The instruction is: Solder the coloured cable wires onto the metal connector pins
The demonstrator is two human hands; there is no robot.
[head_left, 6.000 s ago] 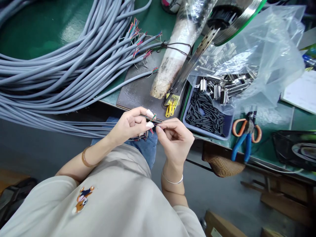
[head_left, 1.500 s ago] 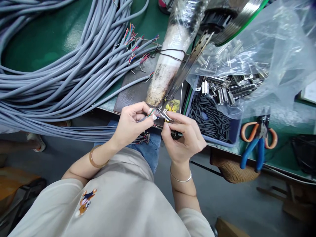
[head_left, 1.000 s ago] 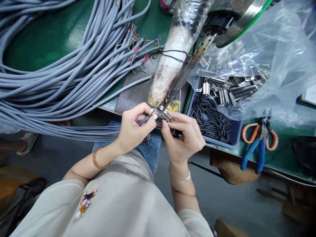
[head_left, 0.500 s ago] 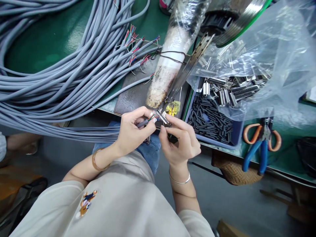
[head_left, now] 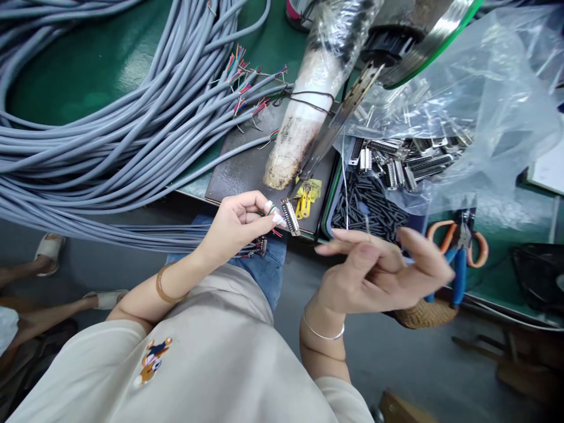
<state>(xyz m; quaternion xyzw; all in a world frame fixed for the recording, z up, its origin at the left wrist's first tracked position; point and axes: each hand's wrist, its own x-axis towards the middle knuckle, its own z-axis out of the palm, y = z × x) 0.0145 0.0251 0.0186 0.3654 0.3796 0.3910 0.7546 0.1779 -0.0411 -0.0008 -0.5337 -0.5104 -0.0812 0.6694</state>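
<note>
My left hand (head_left: 240,226) is closed in a pinch, with white coverings on its fingertips. It grips the coloured wires (head_left: 275,231) at the end of a grey cable, beside a metal multi-pin connector (head_left: 291,218). The connector sits just past the fingertips, near the bench edge. My right hand (head_left: 374,276) is apart from it, in front of the tray, its fingers smeared by motion. One finger points left and another is raised; whether anything thin is between them I cannot make out. A thin wire (head_left: 345,188) hangs above that hand.
Grey cables (head_left: 145,141) with stripped ends cover the left bench. A wrapped, scorched post (head_left: 293,135) and metal bar (head_left: 339,120) slant down beside a solder-wire spool (head_left: 440,44). Right lie a tray of black tubes (head_left: 359,202), bagged connectors (head_left: 414,158), pliers (head_left: 460,258) and a yellow piece (head_left: 305,200).
My right hand has moved right, away from the connector, to the front of the tray. My left hand stays nearly in place, and the connector now shows more fully beyond its fingertips.
</note>
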